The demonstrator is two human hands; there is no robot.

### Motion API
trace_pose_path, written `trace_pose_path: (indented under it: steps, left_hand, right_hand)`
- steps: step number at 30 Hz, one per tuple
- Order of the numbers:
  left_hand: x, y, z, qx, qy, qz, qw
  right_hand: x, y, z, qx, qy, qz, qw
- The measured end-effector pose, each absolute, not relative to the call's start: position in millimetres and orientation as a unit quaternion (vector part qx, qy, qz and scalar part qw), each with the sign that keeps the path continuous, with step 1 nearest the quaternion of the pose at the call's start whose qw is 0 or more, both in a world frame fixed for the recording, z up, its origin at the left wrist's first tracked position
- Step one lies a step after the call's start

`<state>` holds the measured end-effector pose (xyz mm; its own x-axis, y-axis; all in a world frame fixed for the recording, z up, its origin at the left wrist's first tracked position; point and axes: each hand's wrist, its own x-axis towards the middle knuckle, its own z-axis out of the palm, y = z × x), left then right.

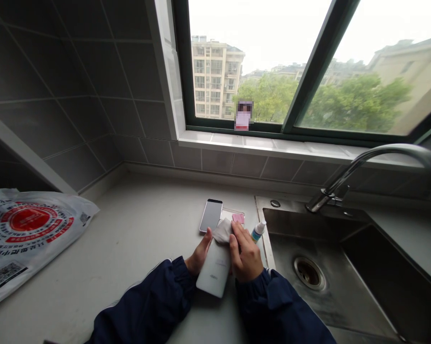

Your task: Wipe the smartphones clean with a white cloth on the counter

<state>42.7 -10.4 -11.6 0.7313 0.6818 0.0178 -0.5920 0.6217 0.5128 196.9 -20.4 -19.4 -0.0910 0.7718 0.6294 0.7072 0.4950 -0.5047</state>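
Note:
A white smartphone [213,272] is tilted over the counter, its back facing up. My left hand [198,254] grips it along the left edge, thumb on the side. A crumpled white tissue [222,231] lies against the phone's upper end, and my right hand [247,253] presses it there with closed fingers. Just beyond is a second phone [211,216] with a grey screen face up. Beside it lies a clear case [229,212] with a pink piece [238,218] on it. A small white-capped bottle [258,231] stands right of my right hand.
To the right, a steel sink [272,258] with a curved faucet [339,179] is set into the white counter [140,229]. A printed plastic bag [32,234] lies at the left. Behind the counter are a tiled wall and a window sill [258,142].

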Motion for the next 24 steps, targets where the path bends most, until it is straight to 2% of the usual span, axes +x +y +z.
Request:
trace_pose_path:
  steps: [15, 24]
  left_hand:
    - [41.9, -0.5, -8.2, 0.174, 0.095, 0.464, 0.863]
    - [39.0, 4.5, -5.1, 0.142, 0.122, 0.493, 0.850]
  right_hand:
    - [178.6, -34.5, -20.2, -0.457, -0.762, 0.061, 0.455]
    - [176.3, -37.2, -16.2, -0.435, -0.822, 0.003, 0.368]
